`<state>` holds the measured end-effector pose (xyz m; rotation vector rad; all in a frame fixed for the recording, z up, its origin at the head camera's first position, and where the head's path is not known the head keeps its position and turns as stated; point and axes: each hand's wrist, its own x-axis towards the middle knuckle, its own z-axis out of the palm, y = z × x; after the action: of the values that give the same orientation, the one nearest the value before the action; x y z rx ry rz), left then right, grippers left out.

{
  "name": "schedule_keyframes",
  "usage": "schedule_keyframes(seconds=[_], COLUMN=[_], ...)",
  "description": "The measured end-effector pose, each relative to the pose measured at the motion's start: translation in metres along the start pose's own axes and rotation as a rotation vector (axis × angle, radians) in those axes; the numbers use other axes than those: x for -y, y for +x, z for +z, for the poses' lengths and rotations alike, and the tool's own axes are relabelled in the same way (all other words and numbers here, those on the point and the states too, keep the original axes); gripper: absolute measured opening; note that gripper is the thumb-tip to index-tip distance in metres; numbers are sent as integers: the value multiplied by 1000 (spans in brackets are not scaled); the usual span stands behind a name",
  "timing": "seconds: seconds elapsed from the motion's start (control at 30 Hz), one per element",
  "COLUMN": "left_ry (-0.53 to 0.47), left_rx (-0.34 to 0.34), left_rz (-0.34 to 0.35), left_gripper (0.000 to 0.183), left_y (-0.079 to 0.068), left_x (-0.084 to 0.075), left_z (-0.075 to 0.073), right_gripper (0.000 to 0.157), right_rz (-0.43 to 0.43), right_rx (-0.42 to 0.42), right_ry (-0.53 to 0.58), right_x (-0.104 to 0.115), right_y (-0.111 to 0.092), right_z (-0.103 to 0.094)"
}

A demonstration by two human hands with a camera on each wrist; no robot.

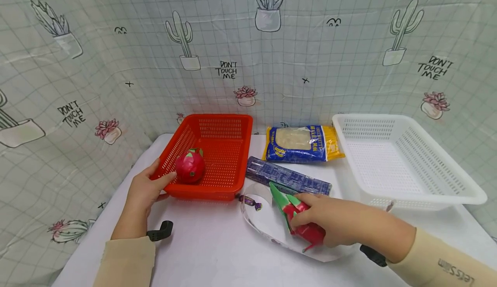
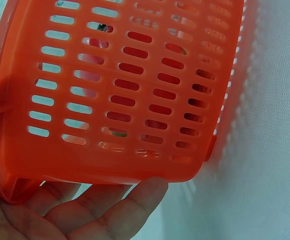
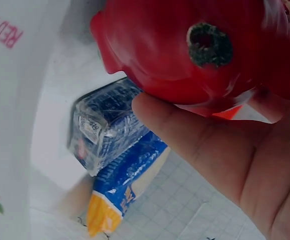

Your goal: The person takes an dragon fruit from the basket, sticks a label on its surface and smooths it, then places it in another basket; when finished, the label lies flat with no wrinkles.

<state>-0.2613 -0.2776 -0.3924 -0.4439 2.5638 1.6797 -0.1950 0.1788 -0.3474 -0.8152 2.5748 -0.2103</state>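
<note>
At the near left corner of the red plastic basket [image 1: 217, 188], my left hand [image 1: 145, 192] grips the rim. In the left wrist view its fingers [image 2: 129, 207] lie along the outside of the slotted wall [image 2: 150, 167]. A dragon fruit [image 1: 190, 166] sits inside this basket against the left side. My right hand [image 1: 341, 220] holds a second dragon fruit [image 1: 306, 231], red with green tips, over a white shallow container [image 1: 264, 231]. In the right wrist view a finger lies along the underside of that fruit [image 3: 185, 60]. A purple-wrapped candy [image 1: 251, 202] shows at the container's left end.
Behind the container lies a long dark blue box [image 1: 287, 177] in clear wrap. Farther back is a blue and yellow food packet [image 1: 303, 143]. A white plastic basket [image 1: 423, 198] stands at the right. A patterned curtain [image 1: 295, 62] hangs close behind everything.
</note>
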Motion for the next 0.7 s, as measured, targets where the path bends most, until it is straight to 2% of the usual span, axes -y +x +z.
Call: schedule_keyframes(seconds=[0.4, 0.7], left_ry=[-11, -24], left_rx=[4, 1], left_rz=[-4, -10], left_gripper=[95, 94], left_y=[0, -1], left_x=[0, 0], left_z=[0, 1], right_gripper=[77, 81], right_rz=[-39, -12], right_rx=[24, 98], right_ry=[-31, -4], right_x=[-1, -1], right_y=[4, 13], right_z=[-6, -17])
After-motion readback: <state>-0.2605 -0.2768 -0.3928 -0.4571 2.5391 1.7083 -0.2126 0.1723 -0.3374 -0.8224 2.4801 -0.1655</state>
